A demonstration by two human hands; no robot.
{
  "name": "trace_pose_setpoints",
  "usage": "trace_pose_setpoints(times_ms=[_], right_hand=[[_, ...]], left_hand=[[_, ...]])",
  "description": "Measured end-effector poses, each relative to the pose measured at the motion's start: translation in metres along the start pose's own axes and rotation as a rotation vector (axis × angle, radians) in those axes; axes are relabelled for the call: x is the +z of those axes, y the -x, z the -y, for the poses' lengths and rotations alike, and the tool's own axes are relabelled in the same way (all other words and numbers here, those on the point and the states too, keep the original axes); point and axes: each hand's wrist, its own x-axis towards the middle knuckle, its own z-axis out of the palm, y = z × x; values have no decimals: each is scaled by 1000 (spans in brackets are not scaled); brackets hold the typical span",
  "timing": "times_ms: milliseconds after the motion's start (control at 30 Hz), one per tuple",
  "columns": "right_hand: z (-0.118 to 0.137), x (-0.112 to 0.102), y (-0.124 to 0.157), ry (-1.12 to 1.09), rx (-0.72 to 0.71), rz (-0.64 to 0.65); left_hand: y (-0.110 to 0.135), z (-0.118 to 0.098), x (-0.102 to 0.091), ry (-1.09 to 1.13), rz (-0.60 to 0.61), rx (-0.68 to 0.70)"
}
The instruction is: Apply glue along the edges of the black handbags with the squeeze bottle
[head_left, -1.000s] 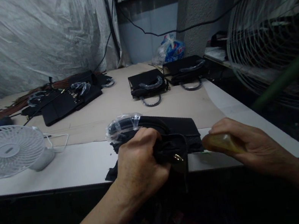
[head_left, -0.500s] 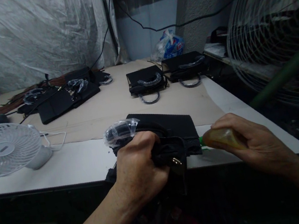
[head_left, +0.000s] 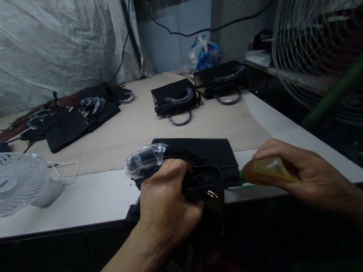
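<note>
From the head camera, we see a black handbag (head_left: 210, 149) at the near edge of the worktable (head_left: 84, 204), apparently steadied so its end meets what we take for an amber squeeze bottle (head_left: 268, 171); the left hand (head_left: 167, 197) clamps the bag's bunched material, the right hand (head_left: 309, 174) wraps around the bottle.

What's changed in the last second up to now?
Slight change: the right hand and its amber tool have eased a little rightward relative to the black bag, showing more of the green part between. Nothing taken up or let go. Left hand still holds the bag; white fan unmoved.
</note>
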Motion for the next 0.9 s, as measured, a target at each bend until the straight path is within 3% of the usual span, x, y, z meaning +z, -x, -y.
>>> trace_pose_setpoints(times_ms=[600,733,900], right_hand=[[-5,2,5,59,-19,-36],[1,0,11,-14,-2,-8],[5,-2,14,34,-107,-37]], left_hand=[[0,1,2,-8,-5,20],[1,0,2,-28,-14,30],[3,0,2,-46,-16,47]])
